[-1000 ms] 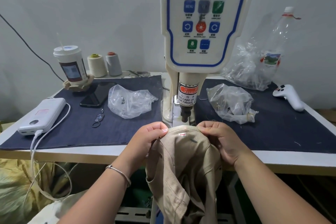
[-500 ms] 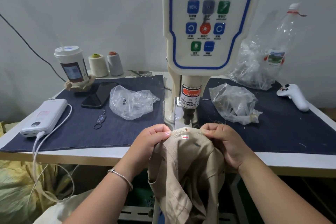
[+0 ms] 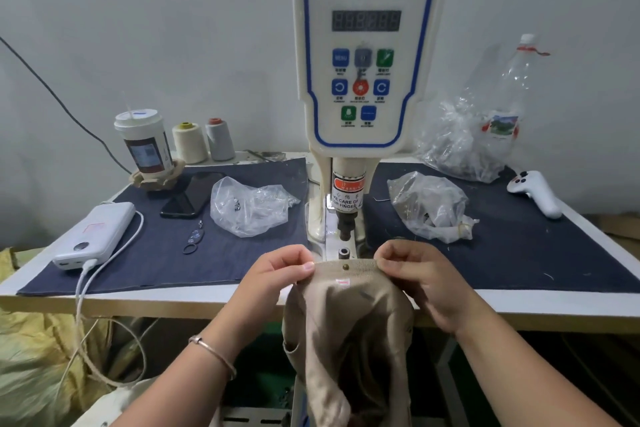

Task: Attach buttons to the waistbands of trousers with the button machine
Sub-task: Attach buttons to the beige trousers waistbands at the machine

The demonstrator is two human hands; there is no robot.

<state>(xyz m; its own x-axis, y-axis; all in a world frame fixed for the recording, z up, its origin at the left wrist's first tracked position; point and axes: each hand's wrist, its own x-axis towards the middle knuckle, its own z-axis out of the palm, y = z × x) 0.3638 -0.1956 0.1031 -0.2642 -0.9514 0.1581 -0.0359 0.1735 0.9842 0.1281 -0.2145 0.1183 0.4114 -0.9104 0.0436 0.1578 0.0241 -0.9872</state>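
1. Against the frame of a second ago, I note that the trousers [image 3: 349, 329] sit lower and nearer the bench [image 3: 519, 305] front edge; the waistband no longer lies under the punch of the button machine [image 3: 367, 55], and a brass button [image 3: 345, 266] now shows on the band.
2. I see the left hand [image 3: 277, 274] at the band's left end, its fingers [image 3: 304, 266] curled and pinching the fabric between thumb and forefinger. A bangle [image 3: 213, 354] sits on that wrist.
3. I see the right hand [image 3: 415, 274] at the band's right end, fingers curled, gripping the cloth the same way.
4. The waistband is held taut between both hands, just in front of the lower die [image 3: 344, 252], apart from it. The trouser legs hang below the bench edge.
5. Open bench cloth lies on either side of the hands. The left plastic bag [image 3: 249, 206] and the right plastic bag [image 3: 429, 206] lie well behind the hands; the power bank [image 3: 97, 236] rests near the left edge.
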